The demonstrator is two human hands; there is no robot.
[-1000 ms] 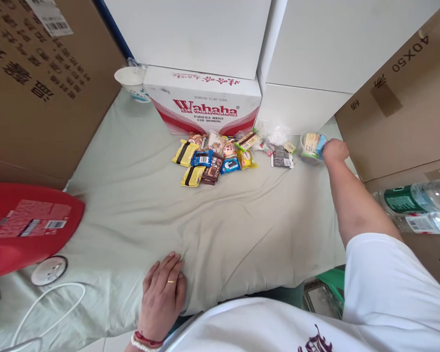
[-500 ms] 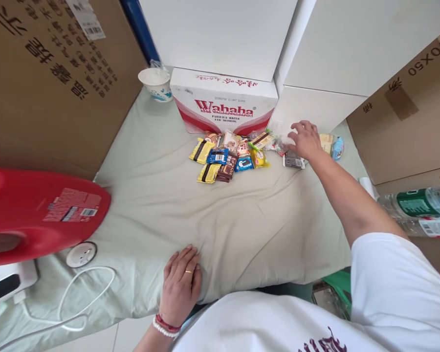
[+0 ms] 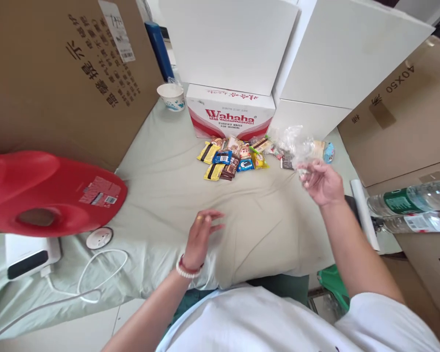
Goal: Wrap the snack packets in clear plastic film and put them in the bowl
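My right hand (image 3: 321, 182) is closed on the edge of a clear plastic bag (image 3: 296, 142), which spreads up and away from the fingers above the cloth. Behind the bag lie a light-coloured packet and a blue packet (image 3: 329, 152), partly covered. My left hand (image 3: 202, 230) hovers over the near part of the cloth, fingers stretched and apart, holding nothing. Ahead of it sits a pile of wrapped snacks: yellow packets (image 3: 208, 152), a blue packet (image 3: 222, 157), a brown packet (image 3: 230, 167) and several others.
A Wahaha water carton (image 3: 230, 115) stands behind the snacks, with a paper cup (image 3: 171, 97) beside it. On the left are a red jug (image 3: 58, 190), a round white disc (image 3: 99, 238) and a white cable. Plastic bottles (image 3: 414, 198) lie at right beside a cardboard box (image 3: 396, 112).
My right hand has drawn back toward me, pulling the clear bag up from beside the snacks. My left hand has risen off the cloth and moved forward and right. The view has shifted slightly.
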